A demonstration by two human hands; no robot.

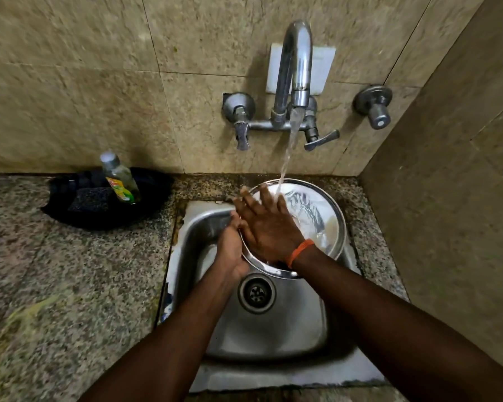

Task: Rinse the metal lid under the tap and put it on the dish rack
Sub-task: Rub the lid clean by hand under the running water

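A round shiny metal lid [317, 219] is tilted over the back right of the steel sink [273, 329]. Water runs from the curved tap [298, 68] onto the lid's upper part. My left hand [231, 250] grips the lid's left rim. My right hand [269, 224] lies flat on the lid's face with its fingers spread, close to the stream. An orange band is around my right wrist. No dish rack is in view.
A black tray [145, 210] on the granite counter at the left holds a dish soap bottle [119, 178] and a dark scrub pad [92, 198]. Tiled walls close in the back and right. Tap levers [241, 136] and a wall valve [375, 107] stick out.
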